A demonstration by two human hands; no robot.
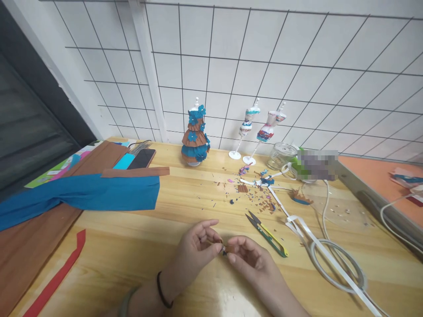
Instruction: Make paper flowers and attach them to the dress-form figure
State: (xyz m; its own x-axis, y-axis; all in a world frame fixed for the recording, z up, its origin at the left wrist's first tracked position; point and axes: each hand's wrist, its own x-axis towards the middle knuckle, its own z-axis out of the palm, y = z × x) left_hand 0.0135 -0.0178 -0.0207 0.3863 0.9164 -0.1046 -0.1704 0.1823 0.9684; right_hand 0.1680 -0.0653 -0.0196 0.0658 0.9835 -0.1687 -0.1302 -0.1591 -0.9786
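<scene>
At the front middle of the table, my left hand [198, 246] and my right hand [249, 259] meet fingertip to fingertip. Between them they pinch a small brown paper piece [228, 248], with a dark bit showing below it; the fingers cover most of it. Just beyond my right hand lie thread snips [267, 235] with yellow and green handles, blades pointing away. Brown and blue paper scraps [264, 200] are scattered farther back. A small dress form [195, 136] in a tiered brown and blue paper dress with blue flowers stands upright by the wall.
Blue crepe paper [115, 193] and brown paper [36, 246] spread over the left side, near a phone [142, 158] and a red strip [59, 275]. Two patterned dress forms [267, 125], a glass jar [280, 156], a tape roll [339, 268] and white cables [325, 211] occupy the right.
</scene>
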